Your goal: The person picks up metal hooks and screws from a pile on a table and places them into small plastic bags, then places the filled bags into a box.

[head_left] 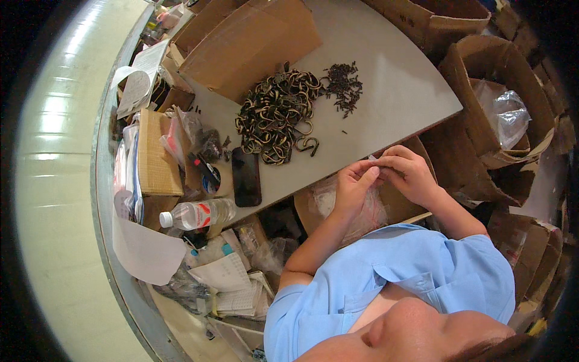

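Item: small pale piece [373, 158], pinched betw. fingertips of left hand [354, 184] & right hand [407, 174], both closed on it, held just off the desk [392, 84] edge. Too small for shape to be told. Step judged best done w/ a steady fingertip grip, piece kept over the clear bag [356, 208] below the hands. Beyond the hands: heap of dark hooks [274, 114], pile of screws [344, 84]. Left of left hand: black phone [246, 177].
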{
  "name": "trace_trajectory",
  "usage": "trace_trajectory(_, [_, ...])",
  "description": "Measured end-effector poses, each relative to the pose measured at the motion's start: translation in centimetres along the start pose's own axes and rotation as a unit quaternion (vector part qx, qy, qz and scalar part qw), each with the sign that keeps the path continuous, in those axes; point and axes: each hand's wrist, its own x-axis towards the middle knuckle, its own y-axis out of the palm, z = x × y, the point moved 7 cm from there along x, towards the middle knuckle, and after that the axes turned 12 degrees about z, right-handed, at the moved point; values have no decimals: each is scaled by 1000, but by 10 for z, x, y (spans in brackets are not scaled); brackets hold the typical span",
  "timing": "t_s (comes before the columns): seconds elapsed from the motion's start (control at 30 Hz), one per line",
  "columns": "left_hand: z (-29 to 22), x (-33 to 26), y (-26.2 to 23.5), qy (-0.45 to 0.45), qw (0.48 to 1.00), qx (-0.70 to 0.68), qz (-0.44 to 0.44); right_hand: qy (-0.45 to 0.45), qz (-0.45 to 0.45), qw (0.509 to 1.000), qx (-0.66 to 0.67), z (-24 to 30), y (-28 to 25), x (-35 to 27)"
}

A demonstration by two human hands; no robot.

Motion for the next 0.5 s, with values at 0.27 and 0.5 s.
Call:
trace_trajectory(0.27, [3, 0, -6, 4, 999, 28, -17, -22, -6, 1000, -9, 6, 2, 0])
trace_trajectory(0.5, [-19, -8, -1, 95, 971, 219, -28, 10, -14, 996, 93, -2, 5, -4])
